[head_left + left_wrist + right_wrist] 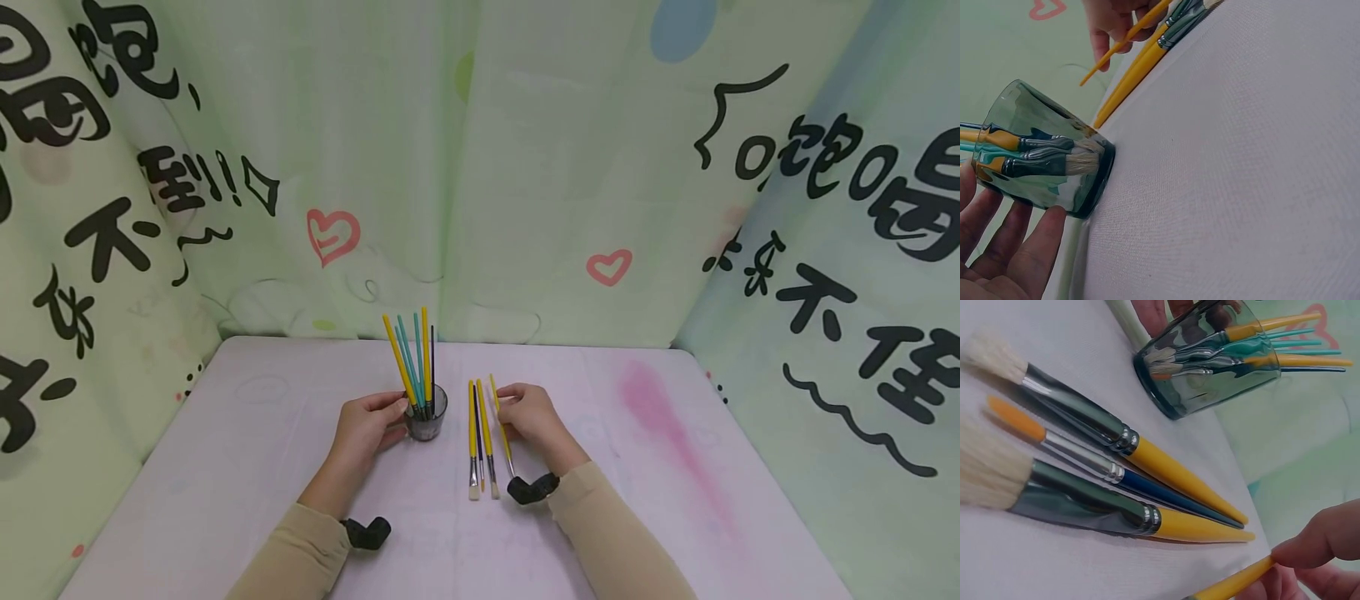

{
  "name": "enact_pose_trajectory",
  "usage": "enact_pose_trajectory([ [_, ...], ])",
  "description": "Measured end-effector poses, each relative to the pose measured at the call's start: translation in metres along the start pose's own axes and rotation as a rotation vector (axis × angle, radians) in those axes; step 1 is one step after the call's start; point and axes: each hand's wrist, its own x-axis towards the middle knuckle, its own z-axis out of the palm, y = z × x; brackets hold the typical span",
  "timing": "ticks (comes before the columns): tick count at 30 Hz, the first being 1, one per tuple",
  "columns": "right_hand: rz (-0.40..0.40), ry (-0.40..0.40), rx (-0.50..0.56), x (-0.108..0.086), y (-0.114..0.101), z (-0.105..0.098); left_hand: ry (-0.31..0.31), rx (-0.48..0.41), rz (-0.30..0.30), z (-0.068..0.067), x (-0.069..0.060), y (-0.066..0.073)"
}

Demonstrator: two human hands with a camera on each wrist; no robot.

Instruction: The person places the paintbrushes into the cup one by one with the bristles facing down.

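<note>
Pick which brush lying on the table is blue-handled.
The thin middle brush of the three lying side by side; the flanking brushes are yellow-handled.

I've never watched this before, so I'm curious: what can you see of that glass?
The glass is a see-through, grey-green tumbler, smooth and shiny, with a round open rim, sides narrowing downward and a darker, thicker-looking base. It stands upright on the pale table and holds five paintbrushes, bristles down, their handles leaning against its rim and sticking out above. The left hand holds it by the side.
</note>
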Motion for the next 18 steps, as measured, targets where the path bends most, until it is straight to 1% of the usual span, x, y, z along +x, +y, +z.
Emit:
enact_pose_trajectory([
  [5, -0.046, 0.041, 0.075, 0.000, -0.002, -0.003, 0.001, 0.005, -0.003, 0.000, 0.001, -0.002],
  [10, -0.108, 0.070, 0.182, -0.002, -0.006, -0.006, 0.002, 0.004, -0.005, 0.000, 0.001, -0.001],
  [16, -0.175, 0.098, 0.278, -0.004, -0.015, -0.007, 0.001, -0.001, -0.007, 0.000, 0.000, 0.000],
  [18, -0.205, 0.107, 0.311, -0.005, -0.019, -0.007, -0.003, -0.002, 0.002, 0.000, 0.000, 0.000],
])
